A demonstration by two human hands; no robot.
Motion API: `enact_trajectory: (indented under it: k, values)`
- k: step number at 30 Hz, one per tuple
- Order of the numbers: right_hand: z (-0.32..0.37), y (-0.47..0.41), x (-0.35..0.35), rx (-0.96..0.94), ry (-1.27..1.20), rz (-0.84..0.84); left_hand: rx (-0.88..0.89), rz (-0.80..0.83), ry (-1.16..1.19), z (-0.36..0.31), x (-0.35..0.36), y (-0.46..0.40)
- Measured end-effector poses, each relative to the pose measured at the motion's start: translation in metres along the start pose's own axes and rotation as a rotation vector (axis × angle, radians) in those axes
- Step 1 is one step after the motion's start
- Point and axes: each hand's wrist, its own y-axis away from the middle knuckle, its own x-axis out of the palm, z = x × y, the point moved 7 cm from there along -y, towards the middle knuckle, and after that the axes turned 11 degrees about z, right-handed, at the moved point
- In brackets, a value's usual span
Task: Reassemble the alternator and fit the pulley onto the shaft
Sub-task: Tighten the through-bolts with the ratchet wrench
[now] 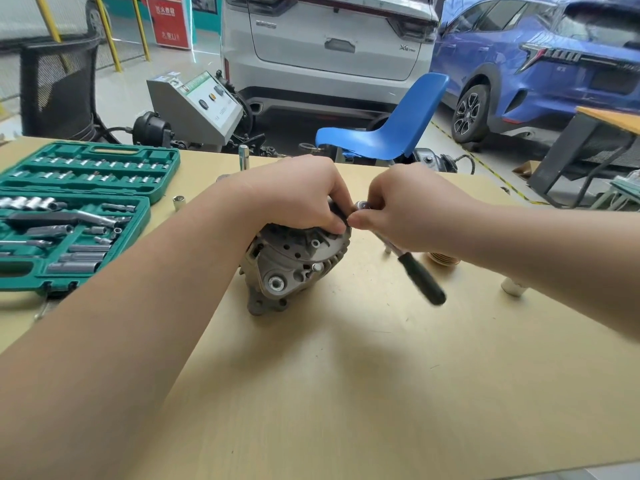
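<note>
At nine o'clock on the table lies an open green socket case, with one loose socket standing just beside its right edge. Near the middle, slightly toward twelve o'clock, the alternator lies tilted on its side. The left hand grips its upper casing, fingers curled over the rim. At the alternator's one o'clock edge the right hand pinches the head of a ratchet, whose black handle trails toward four o'clock. The pulley sits just beyond that wrist at three o'clock, apart from the alternator and partly hidden, and another socket lies farther right.

The alternator looks like heavy, rigid cast metal with ribbed, sharp-edged vents. It is likely to roll when turned, so the firm outer casing is the safest place to hold it, not the shaft or studs.
</note>
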Motion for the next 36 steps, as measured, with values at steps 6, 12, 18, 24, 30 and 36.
enact_trajectory:
  k: [6,12,18,24,30,36]
  values:
    - [0.016,0.008,0.002,-0.383,0.664,-0.016,-0.015,0.012,-0.018,-0.002,0.0,0.003]
    - [-0.005,-0.002,0.003,0.065,-0.219,0.022,-0.019,0.005,0.004,-0.002,0.0,0.002]
    - [0.017,0.012,0.004,-0.397,0.623,-0.002,-0.021,0.008,-0.014,-0.004,0.0,0.004]
    - [-0.003,0.001,0.002,-0.005,-0.096,0.093,-0.014,0.007,-0.008,-0.004,-0.001,0.005]
    - [0.011,-0.001,0.004,-0.103,0.286,0.053,-0.008,-0.013,-0.024,-0.005,-0.001,0.005]
    - [0.007,0.001,0.0,-0.259,0.311,0.024,-0.016,-0.002,-0.028,-0.004,0.0,0.005]
